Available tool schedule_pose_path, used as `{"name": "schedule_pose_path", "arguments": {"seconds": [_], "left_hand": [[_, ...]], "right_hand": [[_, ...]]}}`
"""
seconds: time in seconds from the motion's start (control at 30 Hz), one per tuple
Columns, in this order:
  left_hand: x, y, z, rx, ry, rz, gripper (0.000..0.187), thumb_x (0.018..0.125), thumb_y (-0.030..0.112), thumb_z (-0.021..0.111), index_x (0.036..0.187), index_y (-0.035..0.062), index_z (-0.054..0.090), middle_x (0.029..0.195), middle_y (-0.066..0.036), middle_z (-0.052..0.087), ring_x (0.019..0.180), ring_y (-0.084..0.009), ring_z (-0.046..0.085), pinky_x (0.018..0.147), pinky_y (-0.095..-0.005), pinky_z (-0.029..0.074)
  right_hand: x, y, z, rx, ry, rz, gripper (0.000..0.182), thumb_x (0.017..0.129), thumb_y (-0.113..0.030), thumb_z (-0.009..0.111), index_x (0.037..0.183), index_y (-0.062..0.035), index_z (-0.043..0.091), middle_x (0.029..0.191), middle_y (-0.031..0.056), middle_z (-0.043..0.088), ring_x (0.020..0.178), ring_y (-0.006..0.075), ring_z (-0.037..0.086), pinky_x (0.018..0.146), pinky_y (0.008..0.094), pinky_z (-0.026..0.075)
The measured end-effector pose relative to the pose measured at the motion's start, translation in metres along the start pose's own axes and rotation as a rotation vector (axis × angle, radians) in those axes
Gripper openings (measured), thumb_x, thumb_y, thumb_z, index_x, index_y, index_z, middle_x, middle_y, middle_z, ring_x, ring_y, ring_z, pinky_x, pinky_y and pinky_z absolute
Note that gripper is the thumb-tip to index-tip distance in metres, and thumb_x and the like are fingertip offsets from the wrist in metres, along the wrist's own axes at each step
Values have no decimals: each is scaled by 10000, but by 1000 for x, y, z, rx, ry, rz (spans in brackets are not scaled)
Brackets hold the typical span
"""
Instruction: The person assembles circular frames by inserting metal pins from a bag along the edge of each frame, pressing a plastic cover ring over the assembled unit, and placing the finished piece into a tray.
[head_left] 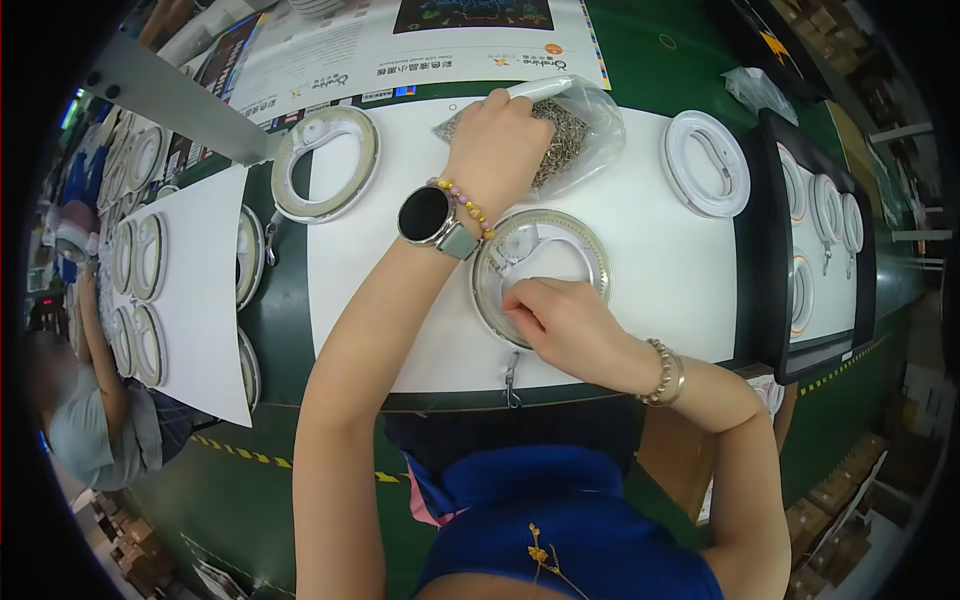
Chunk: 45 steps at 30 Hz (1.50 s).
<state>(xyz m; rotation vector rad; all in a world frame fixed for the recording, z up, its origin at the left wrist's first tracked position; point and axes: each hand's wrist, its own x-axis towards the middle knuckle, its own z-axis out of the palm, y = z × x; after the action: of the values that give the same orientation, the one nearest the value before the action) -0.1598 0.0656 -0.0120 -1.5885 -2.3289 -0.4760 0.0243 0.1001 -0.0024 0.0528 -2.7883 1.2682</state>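
Note:
My left hand (503, 145), watch at the wrist, is curled over a clear plastic bag (597, 125) of small metal pieces, apparently screws (563, 145). Its fingertips are hidden, so what they grip cannot be seen. Below the bag, a round white ring-shaped housing (600, 262) lies flat on the white sheet, with a metal clip (512, 380) at its near edge. Over the lower part of this ring, my right hand (570, 322) is closed with thumb and fingers together. Anything in that pinch is too small or hidden to name.
Similar rings lie at left (368, 165) and right (705, 165) on the white sheet (660, 300). A black tray (775, 250) holds several rings. A metal post (175, 95) rises at left, near a white board (200, 300) with rings. Another person (95, 420) sits beyond.

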Motion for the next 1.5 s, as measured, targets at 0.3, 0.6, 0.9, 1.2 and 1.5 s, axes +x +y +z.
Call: {"name": "schedule_pose_path", "arguments": {"seconds": [0.3,0.6,0.9,1.2,1.5], "left_hand": [[-5,6,-1,-144,102,-62,25,714,72,672,738,73,677,822,-68,572,823,-244,565,705,-366,488],[-21,-4,-13,-259,237,-158,67,691,50,708,748,56,673,896,-79,562,828,-251,553,705,-361,467],[-26,2,-23,-192,226,-146,71,700,51,702,769,52,683,842,-80,541,773,-252,515,656,-354,432],[-82,51,-68,-696,-193,60,186,617,-41,697,773,57,671,844,-65,493,787,-233,482,681,-321,424],[-96,53,-50,-684,-260,194,153,611,-16,682,737,63,653,850,-43,489,803,-227,457,702,-327,388]], "right_hand": [[-2,1,1,-110,-31,-72,60,804,-28,606,848,-9,570,727,139,608,654,309,614,588,379,497],[16,10,-30,-57,26,-102,38,732,-53,581,731,-19,598,712,168,609,672,344,615,618,417,496],[91,60,-60,-575,205,-20,71,785,-68,603,847,-53,633,812,104,619,750,282,629,653,395,505],[100,77,-61,-444,228,-65,55,808,-94,584,829,-49,609,794,122,636,760,300,625,638,394,492],[100,77,-62,-371,303,0,42,797,-48,579,775,-14,591,730,142,639,678,327,619,629,413,485]]}}
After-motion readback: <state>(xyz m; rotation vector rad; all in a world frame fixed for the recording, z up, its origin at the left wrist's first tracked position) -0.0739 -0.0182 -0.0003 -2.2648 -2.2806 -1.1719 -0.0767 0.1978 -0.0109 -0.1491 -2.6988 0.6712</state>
